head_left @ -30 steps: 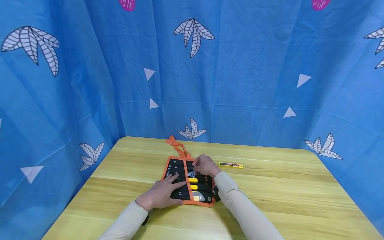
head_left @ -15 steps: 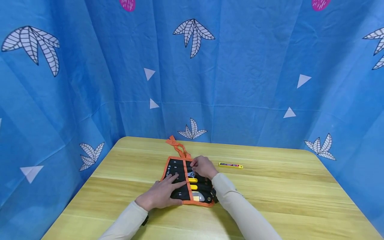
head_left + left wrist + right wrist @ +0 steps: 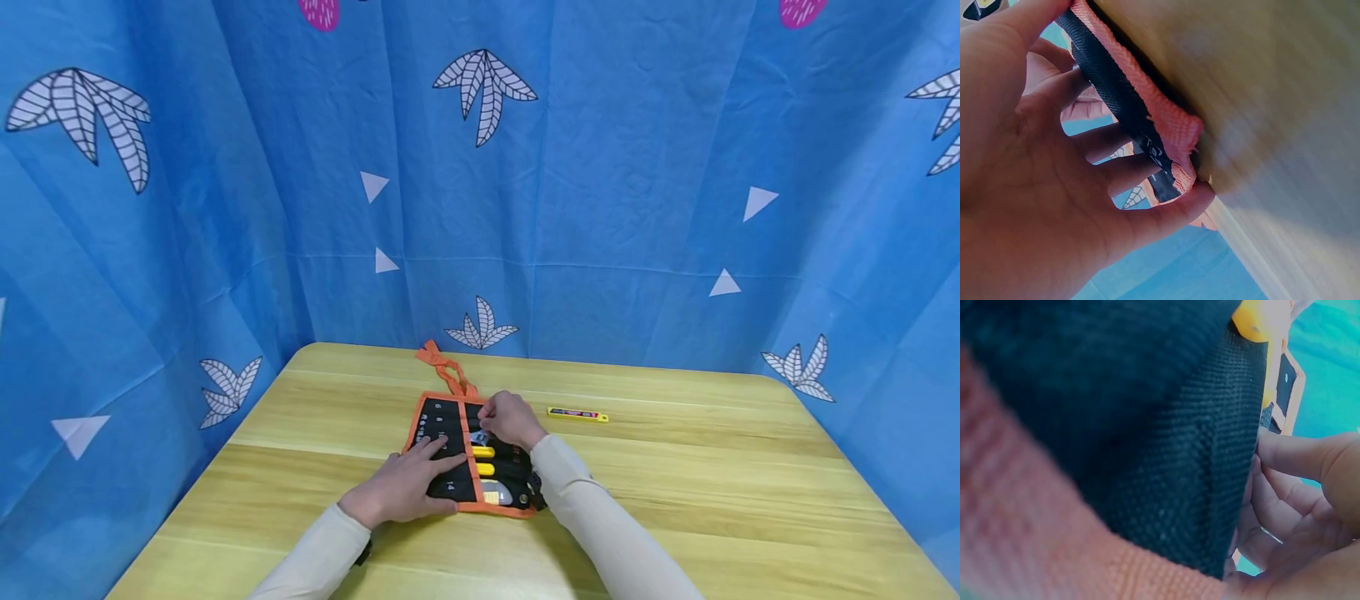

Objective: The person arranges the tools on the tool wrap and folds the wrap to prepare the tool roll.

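Head view: a black tool roll with orange edging lies unrolled on the tabletop, its long axis running away from the person. The left hand rests flat, fingers spread, on the near left pockets. The right hand, the nearer one to the tool, curls its grip over a metal-tipped tool at the far right pockets; yellow handles lie just nearward of that grip. A yellow strip lies apart, to its right.
Left wrist view: straight fingers lie against the roll's orange edge.
Right wrist view: curled fingers lie at the black fabric; whether they pinch anything cannot be told here
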Demonstrator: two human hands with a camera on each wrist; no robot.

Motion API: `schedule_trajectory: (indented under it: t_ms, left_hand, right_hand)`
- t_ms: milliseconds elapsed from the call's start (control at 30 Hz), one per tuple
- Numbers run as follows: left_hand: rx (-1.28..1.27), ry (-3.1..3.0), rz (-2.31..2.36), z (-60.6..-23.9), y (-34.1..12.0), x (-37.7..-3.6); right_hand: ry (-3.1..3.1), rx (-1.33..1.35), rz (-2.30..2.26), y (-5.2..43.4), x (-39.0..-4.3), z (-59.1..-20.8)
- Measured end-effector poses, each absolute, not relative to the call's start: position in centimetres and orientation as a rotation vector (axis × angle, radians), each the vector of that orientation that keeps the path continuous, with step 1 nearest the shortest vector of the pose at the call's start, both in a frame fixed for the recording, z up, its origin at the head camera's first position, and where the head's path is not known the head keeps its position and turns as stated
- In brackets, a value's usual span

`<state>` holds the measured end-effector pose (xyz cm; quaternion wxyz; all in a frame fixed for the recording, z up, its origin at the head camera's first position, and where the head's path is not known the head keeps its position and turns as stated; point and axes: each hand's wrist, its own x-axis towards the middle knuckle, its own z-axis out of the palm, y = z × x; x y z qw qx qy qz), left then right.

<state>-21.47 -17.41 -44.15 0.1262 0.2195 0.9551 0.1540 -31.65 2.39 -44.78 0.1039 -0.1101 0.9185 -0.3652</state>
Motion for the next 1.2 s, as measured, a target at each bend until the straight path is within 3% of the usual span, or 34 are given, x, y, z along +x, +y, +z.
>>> schedule_trajectory:
  t_ms: [833,1200]
  left_hand:
    - [0.649,2.788,0.466,-44.36,-17.70,-21.49]
    - [0.633,2.771,0.475,-44.32,-17.51,-21.54]
  right_hand:
    - [2.619,-0.300,-1.270,1.95,-31.44,-44.80]
    - [2.675,-0.328,-1.133,2.17,-31.66,-45.22]
